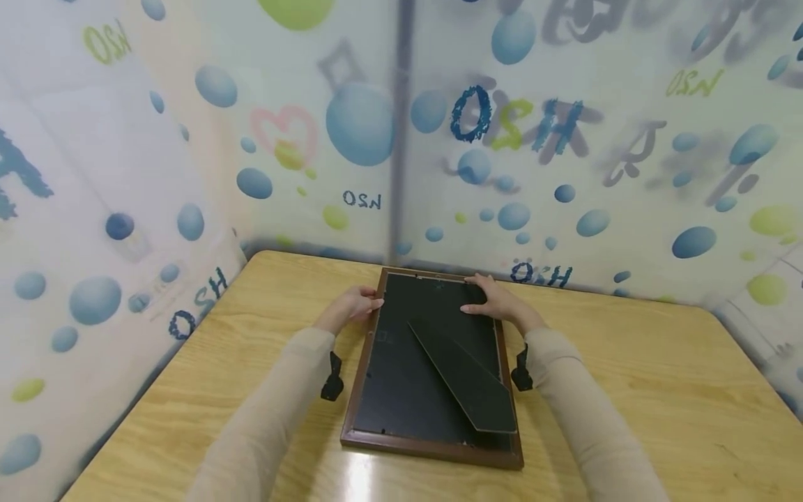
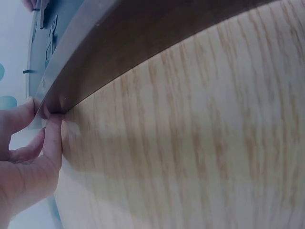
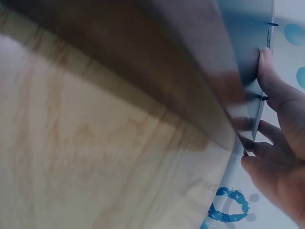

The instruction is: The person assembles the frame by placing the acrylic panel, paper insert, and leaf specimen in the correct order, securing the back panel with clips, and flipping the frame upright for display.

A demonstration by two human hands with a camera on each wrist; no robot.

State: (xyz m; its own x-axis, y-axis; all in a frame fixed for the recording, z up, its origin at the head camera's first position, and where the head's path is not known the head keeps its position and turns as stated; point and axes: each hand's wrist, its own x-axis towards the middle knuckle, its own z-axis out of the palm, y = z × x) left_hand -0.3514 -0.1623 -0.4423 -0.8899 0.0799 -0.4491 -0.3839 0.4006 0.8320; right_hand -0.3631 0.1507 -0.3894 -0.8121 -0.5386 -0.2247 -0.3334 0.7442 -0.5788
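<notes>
A picture frame (image 1: 433, 362) with a brown border lies face down on the wooden table, its black back panel upward. The black easel stand (image 1: 470, 383) slants across that panel toward the near right corner. At the upper left edge, my left hand (image 1: 351, 307) grips the border; in the left wrist view the thumb is on the rim and a fingertip meets the side low by the tabletop. My right hand (image 1: 498, 303) holds the far right corner, its thumb on the back panel and its fingers around the outer edge in the right wrist view.
The wooden table (image 1: 627, 376) extends on both sides of the frame. Behind it and at the left hangs a pale curtain (image 1: 282, 209) printed with blue and green drops and lettering, close to the table's far edge. Black wrist straps (image 1: 332, 376) sit on both forearms.
</notes>
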